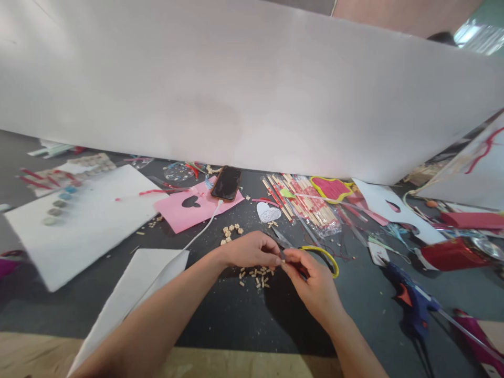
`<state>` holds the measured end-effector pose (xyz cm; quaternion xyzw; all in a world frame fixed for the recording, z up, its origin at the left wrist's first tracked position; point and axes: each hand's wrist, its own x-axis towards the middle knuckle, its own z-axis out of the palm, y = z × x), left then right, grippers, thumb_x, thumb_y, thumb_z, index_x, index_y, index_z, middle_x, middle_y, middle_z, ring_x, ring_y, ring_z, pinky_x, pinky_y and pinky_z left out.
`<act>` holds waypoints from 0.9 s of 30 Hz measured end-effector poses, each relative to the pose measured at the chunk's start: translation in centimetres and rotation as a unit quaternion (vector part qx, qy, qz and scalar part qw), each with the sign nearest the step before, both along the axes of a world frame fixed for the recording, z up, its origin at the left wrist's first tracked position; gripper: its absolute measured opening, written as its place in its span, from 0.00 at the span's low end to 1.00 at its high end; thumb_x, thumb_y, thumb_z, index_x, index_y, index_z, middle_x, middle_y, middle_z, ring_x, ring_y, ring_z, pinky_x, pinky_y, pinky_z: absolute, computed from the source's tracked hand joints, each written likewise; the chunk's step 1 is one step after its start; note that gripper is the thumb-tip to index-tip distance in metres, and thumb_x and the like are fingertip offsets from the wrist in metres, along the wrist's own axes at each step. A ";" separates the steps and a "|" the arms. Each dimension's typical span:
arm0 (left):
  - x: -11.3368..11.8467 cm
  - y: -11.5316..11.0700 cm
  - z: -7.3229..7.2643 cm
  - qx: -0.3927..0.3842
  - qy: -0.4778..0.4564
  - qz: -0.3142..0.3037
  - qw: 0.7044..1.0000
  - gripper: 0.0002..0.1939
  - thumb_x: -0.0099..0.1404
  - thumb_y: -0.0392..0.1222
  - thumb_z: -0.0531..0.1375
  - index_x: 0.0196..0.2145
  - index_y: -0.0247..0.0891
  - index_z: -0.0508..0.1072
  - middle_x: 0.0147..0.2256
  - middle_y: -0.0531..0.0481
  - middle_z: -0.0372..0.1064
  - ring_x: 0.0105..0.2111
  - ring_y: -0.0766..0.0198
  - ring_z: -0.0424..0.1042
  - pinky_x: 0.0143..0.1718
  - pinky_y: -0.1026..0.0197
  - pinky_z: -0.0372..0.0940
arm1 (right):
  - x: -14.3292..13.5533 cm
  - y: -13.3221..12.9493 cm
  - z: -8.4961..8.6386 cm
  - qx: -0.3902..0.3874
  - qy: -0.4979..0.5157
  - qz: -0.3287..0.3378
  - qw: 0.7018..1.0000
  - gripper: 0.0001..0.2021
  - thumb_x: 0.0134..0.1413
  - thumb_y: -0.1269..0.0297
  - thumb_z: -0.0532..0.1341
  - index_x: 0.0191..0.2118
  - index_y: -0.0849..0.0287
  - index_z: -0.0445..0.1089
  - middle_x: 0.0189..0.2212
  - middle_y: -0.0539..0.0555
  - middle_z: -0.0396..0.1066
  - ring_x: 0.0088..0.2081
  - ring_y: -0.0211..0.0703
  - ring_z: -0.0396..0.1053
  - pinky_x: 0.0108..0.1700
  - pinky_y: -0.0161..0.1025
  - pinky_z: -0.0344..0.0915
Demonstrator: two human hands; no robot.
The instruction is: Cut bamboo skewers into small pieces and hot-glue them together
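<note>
My left hand (254,249) and my right hand (311,273) meet over the dark table, fingertips close together around a tiny pale piece (282,262). The fingers of both hands are pinched. Short cut wooden bits (258,275) lie scattered just below my left hand. Small pale clusters (232,230) sit beyond my left wrist. Scissors with yellow-rimmed handles (334,265) lie behind my right hand, partly covered by it. A white paper heart (269,211) with a drawn pattern rests farther back.
A phone (226,183) with a white cable lies on pink paper (177,215). Red-banded wooden sticks (311,202) are at the back. White sheets (79,226) lie left. At right are a blue glue gun (411,299) and a red can (457,253). A white panel (236,84) stands behind.
</note>
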<state>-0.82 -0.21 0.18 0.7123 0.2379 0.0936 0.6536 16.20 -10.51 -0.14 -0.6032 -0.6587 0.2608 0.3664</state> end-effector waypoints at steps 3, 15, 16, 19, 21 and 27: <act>0.0 0.0 0.0 0.002 0.002 0.006 1.000 0.11 0.58 0.45 0.59 0.31 0.33 0.75 0.23 0.55 0.68 0.22 0.71 0.60 0.25 0.69 0.53 | 0.1 0.0 -0.1 0.011 0.002 -0.003 1.000 0.11 0.54 0.66 0.58 0.44 0.56 0.67 0.33 0.53 0.74 0.35 0.43 0.72 0.39 0.38 0.68; 0.2 -0.2 -0.1 0.000 0.007 0.008 1.000 0.08 0.55 0.41 0.60 0.30 0.33 0.76 0.22 0.56 0.68 0.23 0.71 0.61 0.25 0.70 0.54 | 0.0 0.0 0.1 0.005 -0.020 0.009 1.000 0.06 0.56 0.65 0.57 0.35 0.56 0.71 0.30 0.51 0.73 0.31 0.40 0.70 0.34 0.35 0.65; 0.2 -0.1 -0.2 -0.002 0.005 0.006 1.000 0.08 0.55 0.41 0.61 0.31 0.34 0.76 0.23 0.55 0.69 0.23 0.71 0.62 0.25 0.70 0.55 | 0.1 0.0 0.1 0.006 -0.020 0.005 1.000 0.06 0.56 0.65 0.57 0.35 0.56 0.70 0.30 0.51 0.73 0.31 0.40 0.69 0.33 0.35 0.65; 0.1 0.0 -0.4 -0.007 -0.002 0.002 1.000 0.10 0.53 0.40 0.63 0.33 0.34 0.76 0.25 0.55 0.70 0.25 0.70 0.65 0.27 0.69 0.57 | 0.2 0.1 -0.1 0.005 -0.020 -0.006 1.000 0.05 0.56 0.65 0.57 0.36 0.56 0.70 0.31 0.51 0.73 0.31 0.40 0.70 0.33 0.35 0.65; 0.1 0.1 -0.5 -0.007 -0.004 0.001 1.000 0.09 0.53 0.39 0.63 0.33 0.34 0.76 0.25 0.54 0.70 0.25 0.69 0.65 0.28 0.69 0.58 | 0.3 0.1 -0.2 0.004 -0.020 -0.007 1.000 0.05 0.56 0.65 0.57 0.36 0.56 0.70 0.31 0.51 0.73 0.32 0.40 0.70 0.34 0.34 0.65; 0.1 0.2 -0.6 0.006 -0.004 0.006 1.000 0.10 0.54 0.41 0.62 0.33 0.34 0.76 0.26 0.54 0.70 0.26 0.69 0.65 0.28 0.69 0.58 | 0.2 0.1 -0.1 0.001 -0.033 0.002 0.999 0.05 0.57 0.65 0.56 0.36 0.56 0.69 0.29 0.50 0.72 0.29 0.39 0.69 0.32 0.33 0.64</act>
